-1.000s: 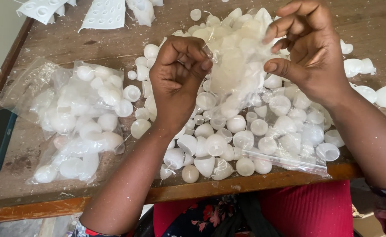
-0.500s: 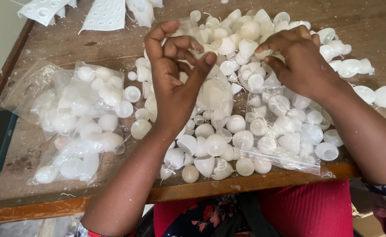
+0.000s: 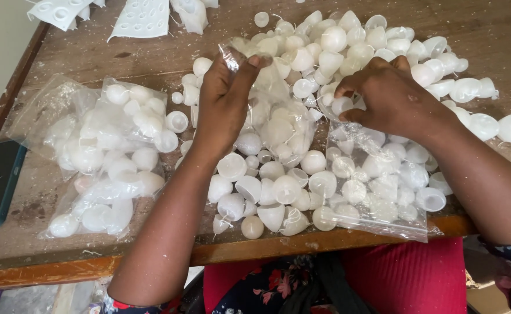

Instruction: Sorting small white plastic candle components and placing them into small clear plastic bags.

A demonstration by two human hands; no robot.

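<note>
Left hand (image 3: 223,107) pinched the clear plastic bag (image 3: 278,116) (rim raised above the worktop (image 3: 92,58)); right hand (image 3: 392,96) pinched a white plastic half-shell (image 3: 341,106) just beside it.

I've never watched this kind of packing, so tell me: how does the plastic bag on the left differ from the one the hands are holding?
The left bag lies on the table, untouched; the held bag is lifted at its mouth by the left hand, with the right hand on the bag beside it. The left bag lies apart from the heap; the held bag sits among loose white caps. Both are clear plastic holding the same white domed pieces.
</note>
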